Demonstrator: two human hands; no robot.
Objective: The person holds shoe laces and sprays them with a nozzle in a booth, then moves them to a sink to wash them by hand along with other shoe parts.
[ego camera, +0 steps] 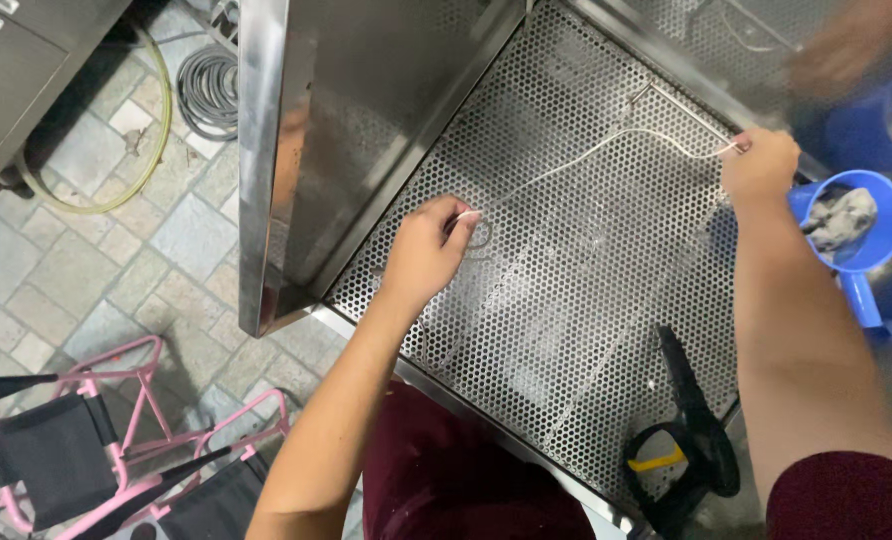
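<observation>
A thin pale strand [606, 145] stretches above a perforated steel tray [566, 320]. My left hand [426, 250] pinches its near end over the tray's left part. My right hand [761, 165] pinches the far end at the tray's right side, fingers closed on it. The strand sags in a shallow curve between both hands. Just right of my right hand stands a blue plastic scoop [856, 235] with a grey lump in it.
A black and yellow handled tool [691, 440] lies at the tray's near right corner. A steel side panel [276, 150] rises left of the tray. Pink folding chairs [86, 440] and coiled hoses [206, 90] sit on the tiled floor. A blurred hand [846, 40] shows at top right.
</observation>
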